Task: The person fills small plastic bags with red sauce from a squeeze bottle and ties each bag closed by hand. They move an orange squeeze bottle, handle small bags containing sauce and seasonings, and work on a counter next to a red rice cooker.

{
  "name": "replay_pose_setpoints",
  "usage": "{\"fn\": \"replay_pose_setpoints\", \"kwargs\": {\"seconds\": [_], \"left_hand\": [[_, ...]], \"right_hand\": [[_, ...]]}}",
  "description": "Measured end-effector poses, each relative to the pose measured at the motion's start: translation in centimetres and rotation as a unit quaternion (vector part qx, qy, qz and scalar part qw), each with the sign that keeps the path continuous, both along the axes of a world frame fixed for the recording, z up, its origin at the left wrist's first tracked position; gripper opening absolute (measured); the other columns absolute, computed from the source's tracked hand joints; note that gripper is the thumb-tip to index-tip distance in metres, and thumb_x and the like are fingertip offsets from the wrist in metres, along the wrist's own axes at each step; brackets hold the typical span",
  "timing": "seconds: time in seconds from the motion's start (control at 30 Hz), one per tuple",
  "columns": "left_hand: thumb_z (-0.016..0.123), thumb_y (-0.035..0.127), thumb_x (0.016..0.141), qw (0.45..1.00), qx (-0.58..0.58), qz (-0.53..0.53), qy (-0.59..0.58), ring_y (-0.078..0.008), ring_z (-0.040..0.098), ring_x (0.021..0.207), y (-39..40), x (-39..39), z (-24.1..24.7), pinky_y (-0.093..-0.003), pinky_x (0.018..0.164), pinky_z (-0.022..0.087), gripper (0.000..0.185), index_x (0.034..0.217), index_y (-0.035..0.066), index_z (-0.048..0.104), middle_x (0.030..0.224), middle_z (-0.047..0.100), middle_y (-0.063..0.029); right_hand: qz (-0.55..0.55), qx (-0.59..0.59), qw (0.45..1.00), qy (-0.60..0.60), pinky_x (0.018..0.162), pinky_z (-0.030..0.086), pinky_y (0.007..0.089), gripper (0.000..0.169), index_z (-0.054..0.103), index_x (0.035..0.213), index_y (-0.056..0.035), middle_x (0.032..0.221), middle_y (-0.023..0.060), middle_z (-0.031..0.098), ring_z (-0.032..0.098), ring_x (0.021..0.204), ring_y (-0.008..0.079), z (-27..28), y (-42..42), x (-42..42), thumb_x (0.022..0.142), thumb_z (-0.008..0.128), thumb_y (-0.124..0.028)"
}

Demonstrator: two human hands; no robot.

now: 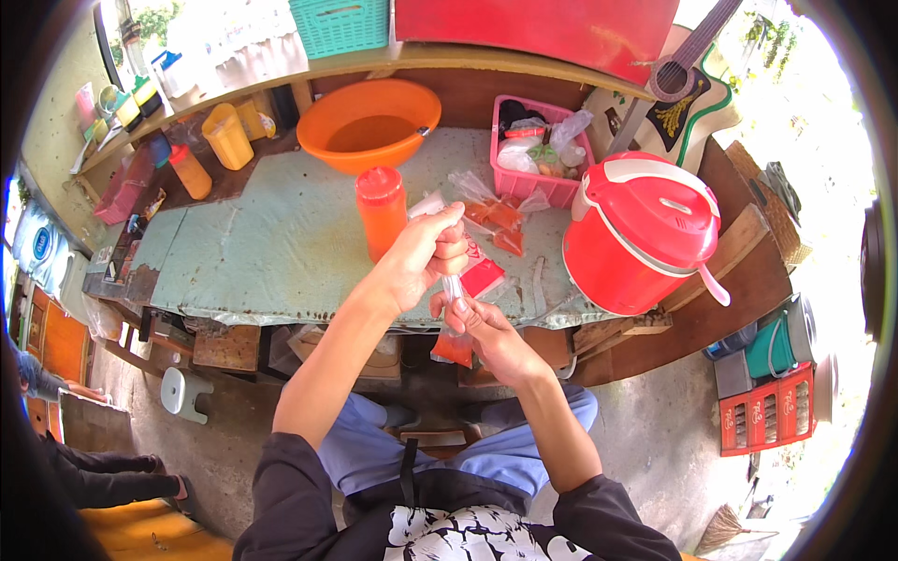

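Note:
My left hand [438,249] is closed around the upper end of a clear plastic bag, pulled upright. Below it, my right hand [477,322] pinches the bag's twisted neck between thumb and fingers. The bag's lower part holds orange-red sauce [454,348] and hangs just past the table edge. An orange squeeze bottle [381,210] stands behind my left wrist. Beyond my hands, several tied bags of the same sauce [502,217] lie on the table. A red and white plastic packet [482,270] lies partly hidden behind my left hand.
The worn green tabletop [231,259] bears an orange basin [368,126], a pink basket [540,186] of bags and a red rice cooker [638,238]. A second squeeze bottle [189,172] and a yellow pitcher [228,137] stand left. People's legs [112,477] show at far left, near a stool [186,395].

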State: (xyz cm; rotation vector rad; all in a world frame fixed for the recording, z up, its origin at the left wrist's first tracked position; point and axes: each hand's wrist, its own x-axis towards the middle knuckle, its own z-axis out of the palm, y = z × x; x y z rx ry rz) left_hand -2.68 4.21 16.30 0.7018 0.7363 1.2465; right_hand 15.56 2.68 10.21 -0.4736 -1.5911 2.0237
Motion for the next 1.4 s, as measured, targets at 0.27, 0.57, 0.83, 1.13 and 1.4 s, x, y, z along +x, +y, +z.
{"fn": "replay_pose_setpoints", "kwargs": {"seconds": [0.27, 0.57, 0.83, 1.13, 1.4], "left_hand": [[0.050, 0.037, 0.110, 0.997, 0.029, -0.030, 0.066, -0.0083, 0.023, 0.058, -1.0, 0.7, 2.1, -0.0268, 0.055, 0.021, 0.043, 0.075, 0.017, 0.036, 0.066, 0.024, 0.0080], [0.072, 0.024, 0.096, 0.846, 0.316, 0.214, 0.371, -0.0341, 0.046, 0.139, -4.2, 2.8, -3.3, -0.0449, 0.110, 0.042, 0.067, 0.151, 0.002, 0.040, 0.144, 0.049, -0.0202], [0.078, -0.001, 0.072, 0.558, 0.443, 0.336, 0.616, -0.0388, 0.062, 0.117, -5.9, 5.9, -8.6, -0.0484, 0.096, 0.048, 0.075, 0.142, 0.001, 0.052, 0.130, 0.063, -0.0200], [0.072, 0.003, 0.076, 0.574, 0.397, 0.361, 0.619, -0.0329, 0.067, 0.100, -5.6, 5.9, -10.1, -0.0420, 0.082, 0.050, 0.063, 0.137, -0.002, 0.055, 0.120, 0.068, -0.0179], [0.055, 0.046, 0.103, 0.769, 0.272, 0.332, 0.474, -0.0265, 0.058, 0.082, -6.0, 6.9, -12.3, -0.0376, 0.075, 0.045, 0.056, 0.132, -0.002, 0.054, 0.101, 0.063, -0.0165]], "right_hand": [[-0.017, -0.058, 0.997, 0.038, 0.077, 0.034, 0.0229, 0.036, 0.059, 0.118, -0.0099, 0.085, -0.0085, 0.041, 0.038, 0.080, 0.0052, 0.8, -1.2, -0.3, 0.112, 0.043, -0.042], [-0.192, -0.198, 0.949, 0.152, 0.084, 0.047, 0.0271, 0.029, 0.056, 0.131, -0.0101, 0.090, -0.0080, 0.046, 0.052, 0.090, 0.0063, 1.4, 1.3, 1.3, 0.112, 0.047, -0.031], [-0.178, -0.226, 0.935, 0.207, 0.100, 0.049, 0.0379, 0.027, 0.054, 0.132, -0.0080, 0.100, -0.0056, 0.056, 0.058, 0.107, 0.0125, 2.0, 1.1, 0.9, 0.108, 0.049, -0.019], [-0.170, -0.228, 0.933, 0.218, 0.067, 0.050, 0.0278, 0.026, 0.059, 0.129, -0.0074, 0.103, -0.0031, 0.061, 0.060, 0.082, 0.0084, -0.1, 1.2, -0.3, 0.109, 0.052, -0.023], [-0.195, -0.161, 0.960, 0.119, 0.079, 0.044, 0.0271, 0.035, 0.056, 0.129, -0.0088, 0.087, -0.0089, 0.048, 0.051, 0.088, 0.0065, 0.7, 0.7, -1.4, 0.112, 0.044, -0.038]]}}
